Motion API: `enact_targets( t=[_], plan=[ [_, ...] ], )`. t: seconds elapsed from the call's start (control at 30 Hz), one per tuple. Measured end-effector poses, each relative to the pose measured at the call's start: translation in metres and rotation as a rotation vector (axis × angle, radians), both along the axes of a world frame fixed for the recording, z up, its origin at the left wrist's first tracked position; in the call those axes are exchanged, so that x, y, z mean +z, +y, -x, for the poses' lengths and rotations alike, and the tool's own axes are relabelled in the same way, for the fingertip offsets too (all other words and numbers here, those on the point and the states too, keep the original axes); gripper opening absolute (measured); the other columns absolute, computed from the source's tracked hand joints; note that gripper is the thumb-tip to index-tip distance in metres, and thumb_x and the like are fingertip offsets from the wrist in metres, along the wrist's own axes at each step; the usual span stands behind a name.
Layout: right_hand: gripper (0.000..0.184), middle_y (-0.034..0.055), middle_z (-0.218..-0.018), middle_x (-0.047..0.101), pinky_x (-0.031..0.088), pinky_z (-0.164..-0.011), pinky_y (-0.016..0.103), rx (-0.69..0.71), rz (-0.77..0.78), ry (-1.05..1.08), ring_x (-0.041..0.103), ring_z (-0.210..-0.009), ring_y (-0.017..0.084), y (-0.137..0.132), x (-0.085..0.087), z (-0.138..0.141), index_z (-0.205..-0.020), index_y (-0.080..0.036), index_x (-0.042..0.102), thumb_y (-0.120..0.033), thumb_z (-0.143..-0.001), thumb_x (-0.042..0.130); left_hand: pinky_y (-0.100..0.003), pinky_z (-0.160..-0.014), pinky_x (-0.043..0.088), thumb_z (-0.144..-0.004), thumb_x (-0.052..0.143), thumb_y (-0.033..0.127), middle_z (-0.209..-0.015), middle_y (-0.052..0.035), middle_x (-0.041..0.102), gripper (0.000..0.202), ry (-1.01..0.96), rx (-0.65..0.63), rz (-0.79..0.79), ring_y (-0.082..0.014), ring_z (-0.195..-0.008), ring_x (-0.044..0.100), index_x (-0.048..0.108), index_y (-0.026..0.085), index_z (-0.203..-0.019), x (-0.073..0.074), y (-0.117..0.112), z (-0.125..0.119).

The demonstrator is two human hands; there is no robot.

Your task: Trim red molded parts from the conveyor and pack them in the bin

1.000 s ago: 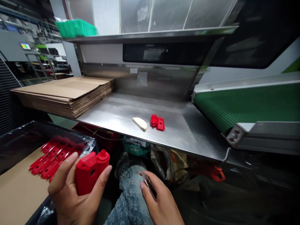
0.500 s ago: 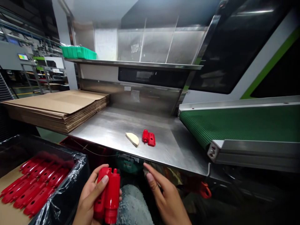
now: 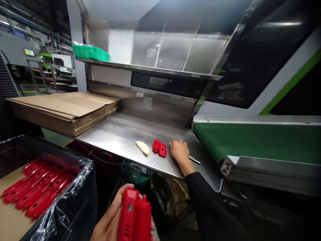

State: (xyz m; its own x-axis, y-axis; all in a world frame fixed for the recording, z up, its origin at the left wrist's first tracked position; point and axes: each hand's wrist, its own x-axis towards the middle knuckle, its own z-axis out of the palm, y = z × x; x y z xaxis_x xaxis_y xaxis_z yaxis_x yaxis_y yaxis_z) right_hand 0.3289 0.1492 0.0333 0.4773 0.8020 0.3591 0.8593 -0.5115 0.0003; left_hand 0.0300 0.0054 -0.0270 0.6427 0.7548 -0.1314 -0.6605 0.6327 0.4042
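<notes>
My left hand [image 3: 110, 217] is closed around a red plastic moulded part [image 3: 135, 214]. The part has a flat half with holes beside a rounded half with a small tip. My right hand [image 3: 179, 150] is down on the metal table, its fingers curled, and what they hold is hidden. A thin light-coloured rod [image 3: 194, 160] sticks out from behind that wrist. Left of the hand lies a smaller red part [image 3: 159, 148], apart from it. A cream half-round piece [image 3: 142, 148] lies further left.
A lined box [image 3: 85, 174] with rows of red parts [image 3: 37, 187] stands at lower left. Stacked cardboard sheets [image 3: 67, 107] lie on the table's left end. A green conveyor belt [image 3: 263, 139] flanks the right. A shelf [image 3: 150, 68] with a green bin [image 3: 90, 52] runs above.
My right hand has moved from in front of the table edge forward onto the table, right of the small red part. My left hand has shifted right and lower with its red part.
</notes>
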Motion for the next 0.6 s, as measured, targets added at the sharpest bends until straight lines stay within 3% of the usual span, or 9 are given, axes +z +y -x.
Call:
enact_targets(
  t=[0.1, 0.17, 0.3, 0.4, 0.5, 0.6],
  plan=[
    [0.035, 0.0092, -0.126, 0.056, 0.048, -0.093, 0.045, 0.090, -0.093, -0.065, 0.056, -0.112, 0.023, -0.001, 0.009, 0.033, -0.126, -0.018, 0.053, -0.037, -0.097, 0.050, -0.053, -0.088, 0.047, -0.099, 0.035, 0.041, -0.111, -0.0174, 0.071, 0.041, 0.039, 0.068, 0.020, -0.0369, -0.094, 0.071, 0.036, 0.027, -0.138, 0.009, -0.002, 0.002],
    [0.035, 0.0084, -0.126, 0.055, 0.047, -0.094, 0.044, 0.204, -0.097, -0.082, 0.054, -0.113, 0.023, 0.002, 0.010, 0.063, -0.123, -0.019, 0.055, -0.042, -0.097, 0.049, -0.052, -0.088, 0.048, -0.100, 0.031, 0.040, -0.117, -0.0207, 0.069, 0.046, 0.042, 0.086, 0.032, -0.0374, -0.098, 0.069, 0.034, 0.021, -0.142, 0.011, 0.000, 0.001],
    [0.032, 0.0088, -0.121, 0.058, 0.043, -0.097, 0.047, 0.351, -0.027, -0.077, 0.051, -0.117, 0.026, 0.016, -0.007, 0.116, -0.102, -0.015, 0.063, -0.044, -0.090, 0.059, -0.050, -0.090, 0.048, -0.101, 0.025, 0.043, -0.108, -0.0171, 0.072, 0.046, 0.027, 0.100, 0.017, -0.0359, -0.102, 0.068, 0.051, 0.019, -0.130, 0.005, 0.001, -0.005],
    [0.025, 0.0092, -0.118, 0.060, 0.041, -0.100, 0.050, 0.378, -0.027, -0.034, 0.051, -0.118, 0.026, 0.018, -0.019, 0.129, -0.100, -0.014, 0.062, -0.036, -0.089, 0.062, -0.054, -0.089, 0.048, -0.100, 0.020, 0.044, -0.101, -0.0147, 0.074, 0.048, 0.029, 0.123, -0.042, -0.0365, -0.097, 0.070, 0.057, 0.021, -0.119, 0.003, -0.002, -0.007],
    [0.022, 0.0078, -0.100, 0.065, 0.049, -0.089, 0.043, 0.448, -0.058, 0.085, 0.062, -0.099, 0.023, -0.006, -0.016, 0.127, -0.106, -0.013, 0.058, -0.030, -0.091, 0.058, -0.052, -0.082, 0.051, -0.100, 0.017, 0.045, -0.100, -0.0143, 0.074, 0.047, 0.036, 0.171, -0.085, -0.0364, -0.090, 0.071, 0.056, 0.023, -0.114, 0.004, -0.002, -0.007],
    [0.026, 0.0020, -0.088, 0.068, 0.053, -0.072, 0.026, 0.587, -0.113, 0.247, 0.067, -0.079, 0.016, -0.063, -0.009, 0.129, -0.118, -0.018, 0.050, -0.032, -0.096, 0.049, -0.047, -0.077, 0.052, -0.099, 0.022, 0.048, -0.108, -0.0157, 0.073, 0.044, 0.076, 0.272, -0.094, -0.0357, -0.089, 0.071, 0.055, 0.023, -0.114, 0.005, 0.001, -0.004]
  ],
)
